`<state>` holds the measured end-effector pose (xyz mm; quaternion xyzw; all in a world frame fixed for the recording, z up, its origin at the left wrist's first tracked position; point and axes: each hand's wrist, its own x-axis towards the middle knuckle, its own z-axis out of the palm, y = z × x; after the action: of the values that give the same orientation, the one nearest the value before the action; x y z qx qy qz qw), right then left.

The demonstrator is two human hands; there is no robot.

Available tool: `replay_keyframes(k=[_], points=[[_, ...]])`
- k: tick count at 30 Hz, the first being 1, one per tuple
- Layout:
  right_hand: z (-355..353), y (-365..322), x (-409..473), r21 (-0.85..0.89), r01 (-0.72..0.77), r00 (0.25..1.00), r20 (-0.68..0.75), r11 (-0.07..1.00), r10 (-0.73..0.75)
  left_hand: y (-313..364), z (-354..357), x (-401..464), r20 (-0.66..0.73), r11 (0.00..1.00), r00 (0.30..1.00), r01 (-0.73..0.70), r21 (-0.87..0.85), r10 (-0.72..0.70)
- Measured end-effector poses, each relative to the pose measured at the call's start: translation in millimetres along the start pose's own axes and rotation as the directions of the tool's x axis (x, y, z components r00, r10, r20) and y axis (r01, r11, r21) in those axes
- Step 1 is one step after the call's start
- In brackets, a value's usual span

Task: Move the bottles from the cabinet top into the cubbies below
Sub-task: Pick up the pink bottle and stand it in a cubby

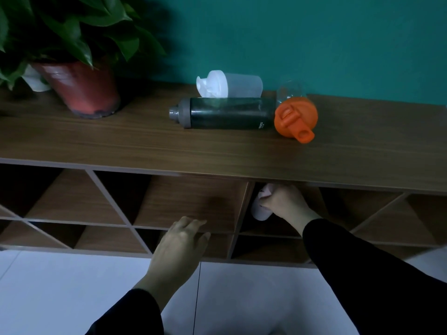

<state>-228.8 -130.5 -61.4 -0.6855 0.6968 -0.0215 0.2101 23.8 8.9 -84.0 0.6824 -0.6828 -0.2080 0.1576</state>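
Three bottles lie on their sides on the wooden cabinet top (121, 139): a white shaker bottle (229, 83) at the back, a dark bottle with a grey cap (225, 113) in front of it, and a clear bottle with an orange lid (295, 118) to the right. Inside an upper cubby (271, 226) under the top, my right hand (284, 201) grips a pale pinkish-white bottle (260, 211); the top's edge hides part of it. My left hand (180, 245) hovers empty, fingers apart, in front of the cubby to the left.
A leafy plant in a red-brown pot (82, 90) stands at the left of the cabinet top, with a white object (36, 81) behind it. Diagonal dividers split the cubbies (108, 201) at left and right. A teal wall rises behind; pale floor (72, 286) lies below.
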Motion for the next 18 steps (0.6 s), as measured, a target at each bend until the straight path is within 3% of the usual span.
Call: replay_keyframes(k=[4, 10, 18], points=[[4.8, 2.2, 4.1, 0.004, -0.023, 1.000, -0.013, 1.000, 0.023, 9.6, -1.8, 0.1, -0.012, 0.997, 1.000, -0.003, -0.072, 0.003], [8.3, 7.2, 9.8, -0.008, 0.001, 0.999, -0.045, 1.000, -0.001, 5.1, 4.9, 5.4, 0.002, 0.997, 0.998, -0.059, 0.042, 0.059], [21.4, 9.5, 11.7, 0.048, -0.044, 0.997, -0.054, 0.998, 0.047, 13.3, 1.5, 4.2, -0.057, 0.999, 0.998, -0.043, -0.033, 0.041]])
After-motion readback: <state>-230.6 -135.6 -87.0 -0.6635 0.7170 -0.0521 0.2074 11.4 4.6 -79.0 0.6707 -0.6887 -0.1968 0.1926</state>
